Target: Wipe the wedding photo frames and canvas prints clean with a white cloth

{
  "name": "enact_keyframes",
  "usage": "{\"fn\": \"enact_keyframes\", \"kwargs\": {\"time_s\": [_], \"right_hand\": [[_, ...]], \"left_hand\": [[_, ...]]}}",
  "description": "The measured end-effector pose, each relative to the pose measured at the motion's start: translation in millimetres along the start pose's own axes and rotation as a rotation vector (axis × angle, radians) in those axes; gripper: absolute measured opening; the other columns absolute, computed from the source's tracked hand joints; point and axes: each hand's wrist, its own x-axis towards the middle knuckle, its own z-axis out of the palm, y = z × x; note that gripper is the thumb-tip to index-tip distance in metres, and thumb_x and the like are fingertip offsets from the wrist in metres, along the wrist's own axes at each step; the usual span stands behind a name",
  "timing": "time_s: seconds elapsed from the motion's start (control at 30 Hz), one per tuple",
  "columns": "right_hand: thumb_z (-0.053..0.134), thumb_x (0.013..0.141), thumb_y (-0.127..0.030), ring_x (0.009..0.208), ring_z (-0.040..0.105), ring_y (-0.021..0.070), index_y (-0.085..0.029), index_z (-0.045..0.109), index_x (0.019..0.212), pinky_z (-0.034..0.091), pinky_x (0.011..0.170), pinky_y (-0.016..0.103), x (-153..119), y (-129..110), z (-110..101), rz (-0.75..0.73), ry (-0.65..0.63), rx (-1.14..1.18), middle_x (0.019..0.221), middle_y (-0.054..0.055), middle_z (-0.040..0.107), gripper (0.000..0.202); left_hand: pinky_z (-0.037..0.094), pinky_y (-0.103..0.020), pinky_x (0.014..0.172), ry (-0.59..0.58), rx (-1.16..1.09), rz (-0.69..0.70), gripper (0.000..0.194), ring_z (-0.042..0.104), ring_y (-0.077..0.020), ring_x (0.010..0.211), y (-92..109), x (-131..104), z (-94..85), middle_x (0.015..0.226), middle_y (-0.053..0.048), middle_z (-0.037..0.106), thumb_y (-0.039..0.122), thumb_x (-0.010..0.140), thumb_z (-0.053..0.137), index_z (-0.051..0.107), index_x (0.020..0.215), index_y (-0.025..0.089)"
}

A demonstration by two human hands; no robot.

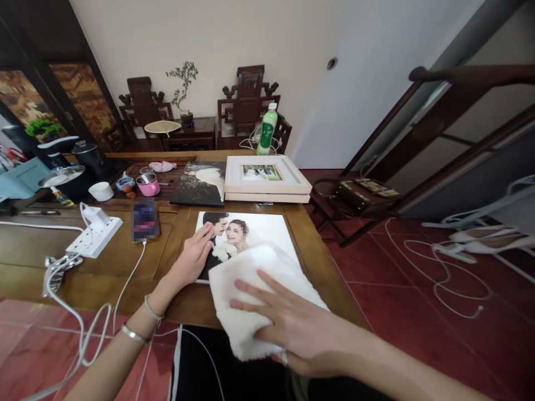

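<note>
A photo panel (271,234) showing a couple lies flat near the front edge of the wooden table (321,262). My left hand (195,253) rests on the panel's left side, fingers extended and close together, holding nothing. Over the panel's lower right part lies a folded white cloth (251,278), which hangs past the table edge and hides that corner. My right hand (280,317) presses on the cloth with its fingers spread; its thumb side is partly hidden at the cloth's lower edge.
Behind the panel are stacked white frames (267,192), a dark photo panel (196,186) and a green bottle (267,129). To the left lie a phone (145,220), a power strip (94,236), cables, a pink cup (149,185) and a white cup (101,192). Chairs stand beyond.
</note>
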Motion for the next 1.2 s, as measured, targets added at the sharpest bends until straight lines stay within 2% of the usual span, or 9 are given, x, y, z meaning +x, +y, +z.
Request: {"fn": "enact_keyframes", "kwargs": {"time_s": [0.1,0.2,0.43,0.53,0.67,0.83,0.93,1.07,1.2], "right_hand": [[0.053,0.071,-0.01,0.141,0.019,0.0267,-0.021,0.068,0.106,0.007,0.115,0.057,-3.3,7.8,-7.9,0.003,0.03,-0.006,0.145,0.004,0.043,0.04],[0.048,0.078,-0.009,0.14,0.023,0.0238,-0.019,0.066,0.111,0.012,0.115,0.053,3.5,33.4,-17.0,0.057,0.124,-0.077,0.142,0.01,0.048,0.039],[0.042,0.087,-0.014,0.14,0.021,0.0324,-0.013,0.057,0.124,0.018,0.108,0.063,58.5,101.8,-38.0,0.314,0.331,-0.189,0.139,0.016,0.049,0.04],[0.044,0.083,-0.013,0.141,0.017,0.0355,-0.015,0.056,0.125,0.018,0.104,0.069,82.6,104.0,-40.7,0.333,0.337,-0.199,0.143,0.014,0.045,0.043],[0.048,0.084,-0.016,0.142,0.012,0.0354,-0.02,0.059,0.122,0.012,0.105,0.069,94.2,82.3,-33.1,0.199,0.266,-0.22,0.15,0.008,0.036,0.04],[0.052,0.077,-0.015,0.143,0.011,0.0315,-0.029,0.063,0.117,0.004,0.108,0.067,73.1,48.2,-12.9,-0.022,0.19,-0.189,0.149,0.003,0.037,0.044],[0.052,0.068,-0.013,0.143,0.008,0.0297,-0.027,0.063,0.117,0.002,0.109,0.066,48.3,33.3,-3.5,-0.093,0.146,-0.134,0.15,0.001,0.036,0.052],[0.049,0.065,-0.006,0.143,0.013,0.0261,-0.024,0.068,0.107,0.005,0.113,0.06,11.0,23.6,0.0,-0.033,0.142,-0.07,0.147,0.001,0.04,0.05],[0.047,0.069,-0.004,0.142,0.019,0.0246,-0.022,0.069,0.098,0.011,0.116,0.055,-24.4,34.8,-0.3,0.096,0.233,-0.086,0.146,0.005,0.042,0.04]], "left_hand": [[0.027,-0.047,0.114,0.006,-0.002,0.011,0.046,0.031,-0.0234,0.14,-0.5,0.0,0.9,0.15,-0.012,0.037,0.03,0.097,0.028,0.046,0.137,0.015],[0.027,-0.046,0.114,-0.003,0.004,0.005,0.046,0.03,-0.0222,0.14,-1.4,0.0,1.8,0.15,-0.012,0.036,0.03,0.098,0.027,0.044,0.138,0.014],[0.025,-0.046,0.115,-0.006,-0.023,0.013,0.047,0.029,-0.0226,0.141,-1.7,-1.1,1.8,0.15,-0.011,0.035,0.034,0.099,0.027,0.042,0.14,0.016],[0.021,-0.042,0.117,0.031,-0.065,0.011,0.052,0.025,-0.0213,0.142,2.2,-3.0,-1.9,0.153,-0.01,0.031,0.039,0.099,0.025,0.033,0.145,0.016],[0.017,-0.037,0.118,0.184,-0.138,0.039,0.056,0.021,-0.0187,0.144,3.2,-6.4,-6.1,0.156,-0.006,0.025,0.044,0.099,0.019,0.023,0.149,0.019],[0.016,-0.038,0.118,0.238,-0.15,0.045,0.058,0.02,-0.0193,0.144,-0.8,-8.8,-6.6,0.156,-0.004,0.025,0.048,0.098,0.013,0.021,0.149,0.021],[0.018,-0.039,0.118,0.154,-0.123,0.042,0.058,0.023,-0.0204,0.143,1.7,-8.3,-6.6,0.154,-0.007,0.028,0.047,0.098,0.017,0.028,0.147,0.018],[0.022,-0.043,0.116,0.007,-0.062,-0.005,0.052,0.028,-0.0226,0.141,5.0,-6.8,-5.3,0.152,-0.009,0.032,0.041,0.099,0.025,0.034,0.144,0.018],[0.024,-0.045,0.115,-0.013,-0.01,0.006,0.047,0.027,-0.0226,0.141,2.9,-5.3,-2.2,0.152,-0.009,0.032,0.035,0.098,0.03,0.037,0.142,0.02]]}}
